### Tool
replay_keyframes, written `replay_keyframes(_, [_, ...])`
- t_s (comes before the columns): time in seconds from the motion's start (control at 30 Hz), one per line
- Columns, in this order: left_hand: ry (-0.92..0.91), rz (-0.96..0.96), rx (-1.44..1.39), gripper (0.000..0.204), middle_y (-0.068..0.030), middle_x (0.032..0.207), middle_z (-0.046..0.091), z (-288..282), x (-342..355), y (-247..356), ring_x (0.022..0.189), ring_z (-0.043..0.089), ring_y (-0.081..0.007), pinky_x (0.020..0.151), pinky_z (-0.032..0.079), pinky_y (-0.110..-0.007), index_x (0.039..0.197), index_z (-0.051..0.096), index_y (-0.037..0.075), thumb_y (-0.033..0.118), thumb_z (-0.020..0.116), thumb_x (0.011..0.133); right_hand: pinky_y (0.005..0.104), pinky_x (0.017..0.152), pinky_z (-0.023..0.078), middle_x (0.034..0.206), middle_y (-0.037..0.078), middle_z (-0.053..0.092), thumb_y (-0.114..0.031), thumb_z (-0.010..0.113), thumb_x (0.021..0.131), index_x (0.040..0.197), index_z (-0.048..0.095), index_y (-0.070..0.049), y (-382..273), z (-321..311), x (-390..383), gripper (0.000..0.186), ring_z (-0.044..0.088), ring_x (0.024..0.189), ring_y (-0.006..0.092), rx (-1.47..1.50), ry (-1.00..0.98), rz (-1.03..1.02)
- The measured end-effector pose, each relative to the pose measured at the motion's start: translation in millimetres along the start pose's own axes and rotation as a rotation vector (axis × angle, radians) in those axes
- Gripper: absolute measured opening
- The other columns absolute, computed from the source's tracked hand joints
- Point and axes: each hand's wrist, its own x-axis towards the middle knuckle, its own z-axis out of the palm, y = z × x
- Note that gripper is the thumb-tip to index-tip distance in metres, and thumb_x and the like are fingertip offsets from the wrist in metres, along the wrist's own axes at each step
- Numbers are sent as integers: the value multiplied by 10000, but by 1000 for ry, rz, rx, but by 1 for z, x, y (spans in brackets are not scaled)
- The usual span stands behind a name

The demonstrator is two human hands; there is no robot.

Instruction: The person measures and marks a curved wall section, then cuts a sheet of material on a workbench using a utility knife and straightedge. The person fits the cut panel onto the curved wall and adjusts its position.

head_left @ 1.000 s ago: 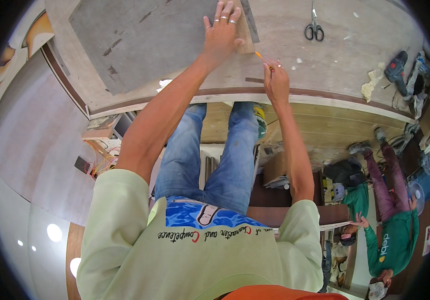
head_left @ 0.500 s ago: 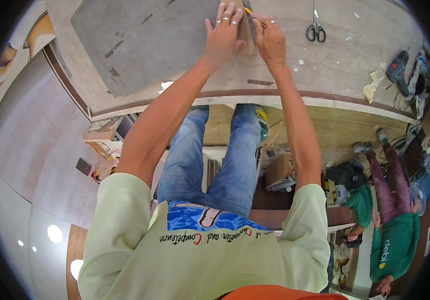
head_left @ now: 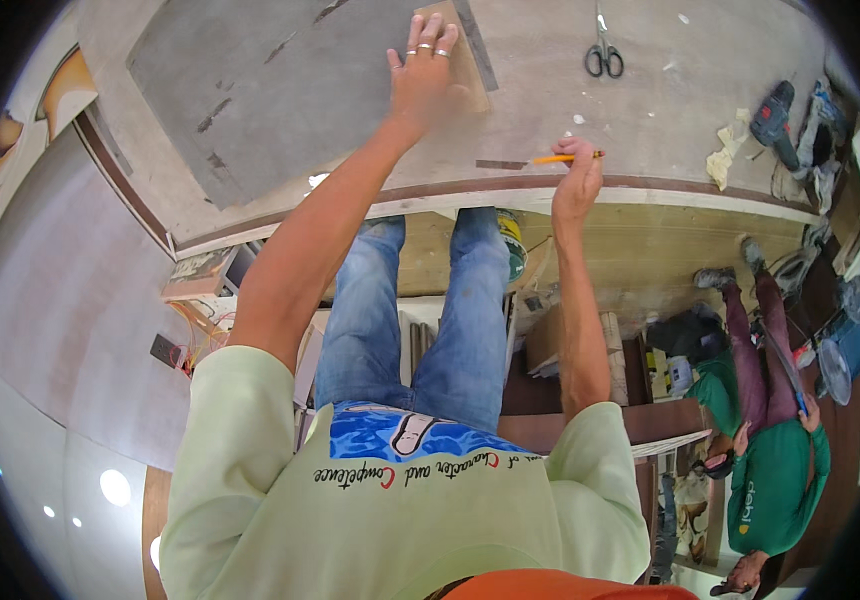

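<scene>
My left hand (head_left: 423, 80) lies spread on a light brown strip of board (head_left: 469, 78), its fingers stretched out and pressing it down. Under that strip is a large dark grey sheet (head_left: 260, 90) on the worktable (head_left: 640, 120); a narrow dark margin of it shows on the strip's right side. Near the table's front edge, my right hand (head_left: 577, 185) is closed around a yellow pencil (head_left: 547, 159), which points left. Just beyond the pencil's left end, a small dark strip (head_left: 500, 165) lies on the tabletop.
Black-handled scissors (head_left: 604, 60) lie at the far right of centre. Further right are a drill (head_left: 773, 115), crumpled pale paper (head_left: 726, 155) and a bundle of grey cloth or plastic (head_left: 820, 125). At lower right a person in a green shirt (head_left: 778, 485) stands on the floor; another green-clad person is beside them.
My right hand has come back from the strip's right edge toward the table front, still with the pencil, now turned sideways. My left hand stays on the strip.
</scene>
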Motion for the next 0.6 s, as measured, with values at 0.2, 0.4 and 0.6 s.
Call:
replay_keyframes(0.2, [-33, 6, 13, 957, -79, 1679, 209, -9, 6, 2, 1578, 118, -321, 1140, 329, -717, 1552, 360, 134, 230, 886, 757, 313, 648, 459, 842, 68, 576, -272, 491, 1081, 1087, 515, -69, -14, -11, 0, 205, 532, 703, 147, 619, -15, 505])
replay_keyframes(0.4, [-94, -57, 7, 998, -79, 1693, 179, -20, 2, 15, 1584, 95, -311, 1153, 327, -698, 1564, 335, 135, 218, 895, 743, 268, 686, 440, 916, 55, 574, -176, 563, 1043, 1160, 551, -49, -171, -25, -24, 174, 533, 813, 127, 694, 49, 45])
replay_keyframes(0.6, [-110, -60, 13, 1038, -64, 1699, 172, -24, 4, 19, 1586, 97, -293, 1171, 320, -675, 1573, 321, 147, 231, 909, 722, 271, 752, 484, 905, -19, 577, -161, 703, 964, 1134, 714, -197, -363, -85, -77, 174, 564, 811, 92, 770, 43, -894])
